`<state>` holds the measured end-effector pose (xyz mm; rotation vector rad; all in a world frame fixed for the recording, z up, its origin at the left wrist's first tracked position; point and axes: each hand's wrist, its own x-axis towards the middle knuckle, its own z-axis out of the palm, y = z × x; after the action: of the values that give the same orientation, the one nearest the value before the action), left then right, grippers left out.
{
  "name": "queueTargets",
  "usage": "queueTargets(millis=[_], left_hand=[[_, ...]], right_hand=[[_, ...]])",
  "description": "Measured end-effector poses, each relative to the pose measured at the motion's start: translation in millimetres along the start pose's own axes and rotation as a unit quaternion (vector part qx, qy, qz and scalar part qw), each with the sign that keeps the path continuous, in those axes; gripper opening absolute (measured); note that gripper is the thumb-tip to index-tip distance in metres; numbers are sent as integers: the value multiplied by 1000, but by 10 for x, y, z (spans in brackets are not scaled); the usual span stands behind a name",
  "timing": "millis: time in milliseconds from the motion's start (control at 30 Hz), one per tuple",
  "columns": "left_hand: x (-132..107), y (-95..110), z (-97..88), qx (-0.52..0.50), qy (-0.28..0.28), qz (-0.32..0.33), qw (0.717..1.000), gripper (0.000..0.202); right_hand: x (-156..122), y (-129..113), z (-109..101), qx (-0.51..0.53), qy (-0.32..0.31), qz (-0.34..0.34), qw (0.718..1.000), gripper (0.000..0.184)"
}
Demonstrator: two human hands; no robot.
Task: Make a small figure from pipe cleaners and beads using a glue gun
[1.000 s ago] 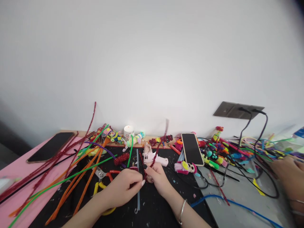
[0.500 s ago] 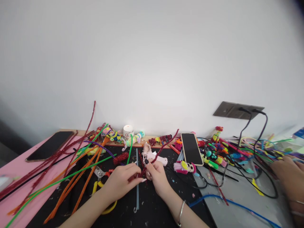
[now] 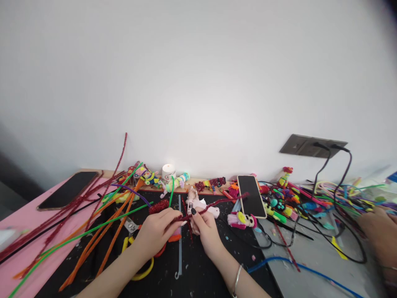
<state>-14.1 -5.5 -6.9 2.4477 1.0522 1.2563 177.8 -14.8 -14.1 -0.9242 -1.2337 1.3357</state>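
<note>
A dark red pipe cleaner (image 3: 225,200) runs between my two hands above the black mat (image 3: 204,273). My left hand (image 3: 158,229) pinches it near one end, thumb against fingers. My right hand (image 3: 203,227) is closed on it further along, and its free end stretches right toward a light-framed phone (image 3: 249,196). Just behind my right hand lies a white glue gun (image 3: 211,210), partly hidden. Left of my left hand are scissors (image 3: 130,225) with yellow handles; an orange-red handle (image 3: 175,237) shows beside its fingertips. A clear glue stick or strip (image 3: 180,252) lies between my forearms.
Orange pipe cleaners (image 3: 105,240) and green ones (image 3: 77,242) spread at left, near a dark phone (image 3: 68,190). Finished pipe-cleaner figures (image 3: 176,182) line the wall beside a white cup (image 3: 168,170). At right, another person's hand (image 3: 376,225) reaches among black cables (image 3: 347,182) and craft pieces.
The pipe cleaner's free end has swung down to the right. My left hand has shifted slightly left and up, and the orange-red handle shows more.
</note>
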Motion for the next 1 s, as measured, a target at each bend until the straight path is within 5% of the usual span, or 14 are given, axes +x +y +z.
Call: queueTargets(millis=[300, 800, 1000], left_hand=[[70, 61, -13, -118, 18, -151, 981, 24], [95, 90, -10, -107, 90, -188, 972, 26], [118, 112, -30, -247, 87, -303, 916, 33]], right_hand=[[1, -46, -11, -57, 17, -33, 998, 50], [-25, 32, -38, -72, 2, -13, 997, 42], [-28, 29, -38, -51, -4, -12, 999, 42]])
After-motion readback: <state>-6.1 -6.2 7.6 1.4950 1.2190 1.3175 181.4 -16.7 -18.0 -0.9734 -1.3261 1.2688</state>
